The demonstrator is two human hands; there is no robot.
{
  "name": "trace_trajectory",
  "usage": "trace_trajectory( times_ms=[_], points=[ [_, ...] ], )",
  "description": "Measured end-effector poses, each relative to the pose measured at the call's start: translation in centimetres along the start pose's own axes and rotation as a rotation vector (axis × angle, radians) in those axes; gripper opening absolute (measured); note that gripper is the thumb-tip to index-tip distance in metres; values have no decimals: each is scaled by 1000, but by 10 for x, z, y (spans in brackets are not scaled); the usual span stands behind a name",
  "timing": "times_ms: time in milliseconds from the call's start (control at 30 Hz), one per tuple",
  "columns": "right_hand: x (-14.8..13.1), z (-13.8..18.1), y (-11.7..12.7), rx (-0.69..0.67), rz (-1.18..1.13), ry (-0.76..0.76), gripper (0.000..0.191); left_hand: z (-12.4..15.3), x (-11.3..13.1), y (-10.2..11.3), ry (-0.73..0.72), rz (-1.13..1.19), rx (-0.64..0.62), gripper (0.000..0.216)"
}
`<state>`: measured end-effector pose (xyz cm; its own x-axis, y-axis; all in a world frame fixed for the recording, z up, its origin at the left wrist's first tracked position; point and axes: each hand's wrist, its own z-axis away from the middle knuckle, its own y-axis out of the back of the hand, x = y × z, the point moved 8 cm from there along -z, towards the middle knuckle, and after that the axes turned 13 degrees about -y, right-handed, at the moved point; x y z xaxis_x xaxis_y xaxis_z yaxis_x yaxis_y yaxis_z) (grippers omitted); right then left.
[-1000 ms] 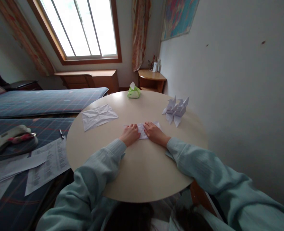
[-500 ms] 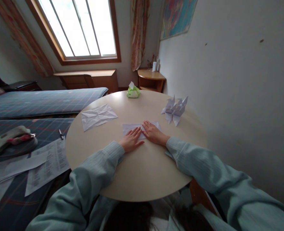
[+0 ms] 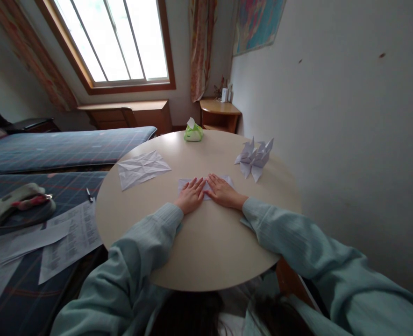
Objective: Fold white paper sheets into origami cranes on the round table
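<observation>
A folded sheet of white paper [image 3: 228, 179] lies on the round table [image 3: 206, 252] in front of me, largely covered by my hands. My left hand [image 3: 191, 195] rests flat on its left part, fingers stretched out. On the right part lies my right hand [image 3: 222, 191], also flat, its fingers close to those of the left. Both hands press down on the paper without gripping it. To the right stand folded paper cranes [image 3: 253, 159], close together. A creased, unfolded white sheet [image 3: 144, 169] lies at the left of the table.
A green tissue pack [image 3: 193, 131] stands at the table's far edge. Left of the table, a bed [image 3: 69, 186] holds printed sheets [image 3: 68, 238], a pen [image 3: 89, 195] and a pouch-like item [image 3: 15, 205]. The white wall [image 3: 350, 140] runs along the right side.
My left hand has slid slightly up and forward over the paper, its thumb drawn in. My right hand stays in nearly the same place.
</observation>
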<state>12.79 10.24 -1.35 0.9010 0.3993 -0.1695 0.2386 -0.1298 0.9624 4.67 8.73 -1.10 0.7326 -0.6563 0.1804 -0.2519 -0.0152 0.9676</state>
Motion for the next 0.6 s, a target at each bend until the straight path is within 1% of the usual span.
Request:
trace_trajectory(
  times_ms=[167, 267, 367, 400, 467, 567, 600],
  points=[
    [18, 2, -2, -32, 15, 10, 65, 8, -22, 0, 67, -66, -57, 55],
    [33, 2, -2, -27, 23, -18, 63, 13, -37, 0, 95, -76, -100, 54],
    [40, 3, 0, -11, 25, -19, 60, 17, -43, 4, 98, -84, -100, 51],
    [40, 3, 1, -5, 23, -14, 59, 17, -41, 6, 80, -85, -92, 48],
    [39, 3, 5, 14, 15, 2, 54, 17, -28, 10, -2, -64, -87, 44],
    [35, 4, 15, 65, 2, 25, 45, 17, 5, 7, -224, 63, -128, 42],
    [33, 5, 19, 89, -3, 26, 42, 18, 14, 6, -278, 104, -138, 42]
  ],
)
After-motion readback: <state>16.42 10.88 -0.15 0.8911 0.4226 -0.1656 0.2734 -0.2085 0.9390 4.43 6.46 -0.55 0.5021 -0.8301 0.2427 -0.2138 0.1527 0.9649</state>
